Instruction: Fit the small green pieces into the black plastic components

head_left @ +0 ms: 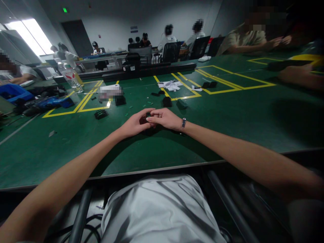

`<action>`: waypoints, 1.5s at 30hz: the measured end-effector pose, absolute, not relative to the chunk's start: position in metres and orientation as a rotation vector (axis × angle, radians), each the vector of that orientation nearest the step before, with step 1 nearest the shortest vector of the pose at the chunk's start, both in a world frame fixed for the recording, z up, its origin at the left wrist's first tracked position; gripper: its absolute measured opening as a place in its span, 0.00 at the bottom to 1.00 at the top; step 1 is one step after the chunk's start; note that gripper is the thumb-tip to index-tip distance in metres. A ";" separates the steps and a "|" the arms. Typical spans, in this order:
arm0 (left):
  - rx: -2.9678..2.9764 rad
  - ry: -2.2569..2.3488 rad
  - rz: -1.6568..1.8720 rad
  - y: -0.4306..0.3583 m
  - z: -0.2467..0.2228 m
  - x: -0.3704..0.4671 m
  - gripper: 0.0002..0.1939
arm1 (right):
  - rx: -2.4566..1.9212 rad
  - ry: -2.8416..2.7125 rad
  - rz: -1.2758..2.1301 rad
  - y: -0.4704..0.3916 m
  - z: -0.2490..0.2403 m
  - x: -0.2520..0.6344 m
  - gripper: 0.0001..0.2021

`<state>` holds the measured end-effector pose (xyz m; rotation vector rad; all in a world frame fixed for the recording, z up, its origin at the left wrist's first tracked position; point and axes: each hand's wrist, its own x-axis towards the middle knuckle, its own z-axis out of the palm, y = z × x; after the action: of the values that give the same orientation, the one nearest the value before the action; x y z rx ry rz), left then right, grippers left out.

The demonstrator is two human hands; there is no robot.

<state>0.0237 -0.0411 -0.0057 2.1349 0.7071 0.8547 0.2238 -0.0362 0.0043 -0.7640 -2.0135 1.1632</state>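
My left hand (135, 123) and my right hand (165, 118) meet over the green table. Between their fingers is a small dark piece (148, 115), mostly covered, so its kind does not show. The left fingers curl round it from the left, while the right thumb presses on it. A watch or bracelet (183, 122) circles my right wrist. Just beyond the hands lie a black block-like part (167, 101) and a dark translucent piece (181, 104). Left of them sits a black part with green bits (101, 114), with another black block (120, 100) farther back.
Tiny green bits (149, 103) are scattered ahead of my hands. White crumpled papers (170, 85) lie beyond, near yellow tape lines. A clear bottle (71, 77) and a blue tool-like object (50, 104) are at left. A person's arm (296, 76) rests at right. The table edge (162, 168) runs before me.
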 end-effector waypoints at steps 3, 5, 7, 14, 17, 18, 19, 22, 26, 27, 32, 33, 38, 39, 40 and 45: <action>2.139 0.738 0.876 -0.042 -0.006 0.024 0.32 | -0.809 -2.006 1.145 -0.034 0.005 0.225 0.19; 2.153 0.751 0.894 -0.044 -0.005 0.024 0.31 | -0.839 -1.963 1.169 -0.033 0.005 0.226 0.19; 2.195 0.763 0.923 -0.046 -0.002 0.024 0.30 | -0.846 -1.904 1.227 -0.030 0.004 0.227 0.18; 2.348 0.836 1.004 -0.046 0.004 0.021 0.19 | -0.851 -1.858 1.369 -0.025 0.002 0.229 0.18; 2.379 0.829 1.000 -0.044 0.002 0.021 0.17 | -0.867 -1.878 1.364 -0.024 0.001 0.229 0.16; 2.387 0.828 0.997 -0.044 0.002 0.021 0.16 | -0.862 -1.888 1.359 -0.023 0.000 0.229 0.15; 2.395 0.831 0.994 -0.043 0.001 0.022 0.16 | -0.854 -1.897 1.352 -0.023 -0.001 0.229 0.15; 2.408 0.857 0.988 -0.043 0.001 0.023 0.14 | -0.826 -1.917 1.331 -0.021 -0.003 0.230 0.14; 2.459 0.868 0.955 -0.043 0.004 0.022 0.13 | -0.834 -1.923 1.311 -0.021 -0.005 0.229 0.14; 2.475 0.867 0.946 -0.043 0.004 0.022 0.13 | -0.841 -1.931 1.302 -0.021 -0.004 0.229 0.14; 2.533 0.893 0.893 -0.043 0.005 0.021 0.12 | -0.848 -1.998 1.259 -0.022 -0.004 0.229 0.13; 2.543 0.899 0.885 -0.043 0.005 0.021 0.12 | -0.844 -2.007 1.256 -0.022 -0.004 0.228 0.13; 2.577 0.934 0.843 -0.042 0.004 0.020 0.13 | -0.839 -2.028 1.208 -0.023 -0.005 0.227 0.11; 2.583 0.938 0.834 -0.042 0.004 0.020 0.13 | -0.835 -2.031 1.195 -0.023 -0.006 0.227 0.11; 2.592 0.939 0.828 -0.043 0.004 0.020 0.13 | -0.830 -2.032 1.185 -0.023 -0.006 0.227 0.11; 2.638 0.977 0.787 -0.043 0.004 0.019 0.13 | -0.823 -2.023 1.178 -0.023 -0.007 0.227 0.11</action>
<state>0.0188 -0.0431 0.0043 2.6383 0.9766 0.7870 0.2270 -0.0230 -0.0066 -0.8234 -2.0231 1.1782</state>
